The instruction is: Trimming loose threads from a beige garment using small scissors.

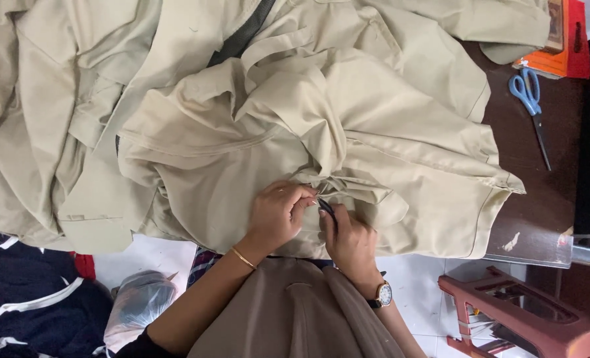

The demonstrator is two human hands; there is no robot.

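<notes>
On beige garment [255, 166], right hand [351, 242] grips thread snips [326, 208].

obst: beige cloth heap [255, 126] covers table L+mid | free: bare tabletop [540, 199] R, nr scissors [531, 106]
</notes>
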